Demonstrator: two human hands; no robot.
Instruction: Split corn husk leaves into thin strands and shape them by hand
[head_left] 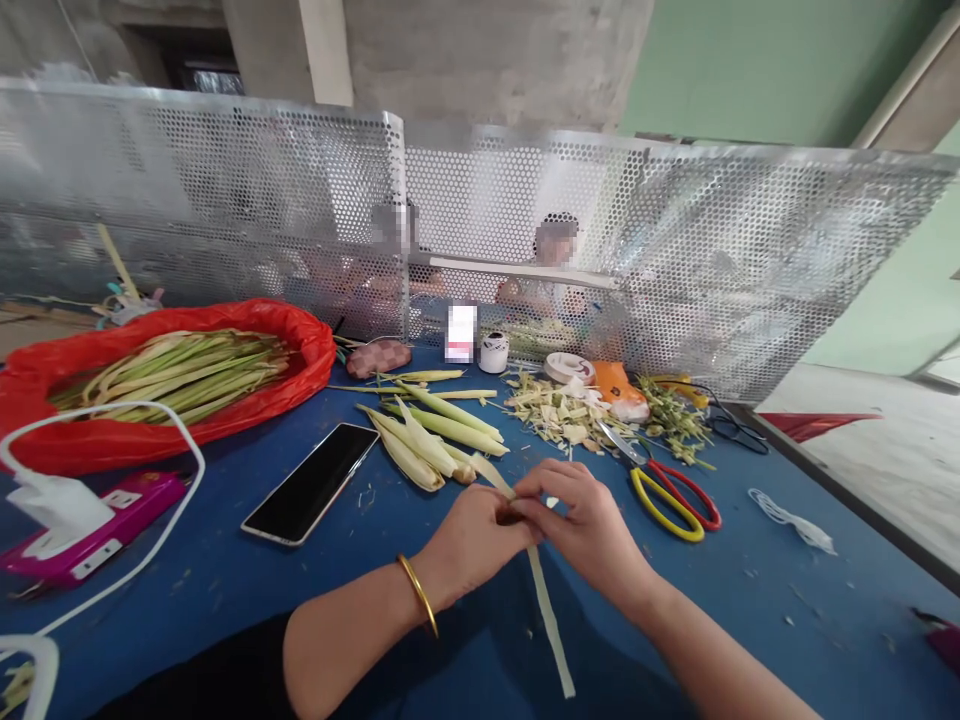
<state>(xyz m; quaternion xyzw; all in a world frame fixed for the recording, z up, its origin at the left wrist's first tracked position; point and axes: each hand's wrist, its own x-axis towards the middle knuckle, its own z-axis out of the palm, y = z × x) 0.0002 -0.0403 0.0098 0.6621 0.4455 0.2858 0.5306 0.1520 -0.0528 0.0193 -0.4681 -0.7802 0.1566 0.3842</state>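
Note:
A long pale strip, seemingly corn husk [550, 625], runs between my two hands, one end angled up and away, the other hanging toward me. My left hand [476, 535], with a gold bangle at the wrist, is closed on it, its fingertips partly hidden. Pressed up against it, my right hand [577, 515] pinches the same strip between thumb and fingers. Just beyond my hands lie several pale green corn husks [420, 450]. Scissors [675, 498] with one yellow and one red handle rest on the blue table to the right, their blades pointing toward the scraps.
A red plastic bag [319, 345] of long green leaves stands left. Nearer are a purple power strip [97, 540] with a white cable and a black phone [311, 485]. Husk scraps [559, 410] lie at the back, before a perforated metal screen [480, 185]. White string [791, 520] lies right.

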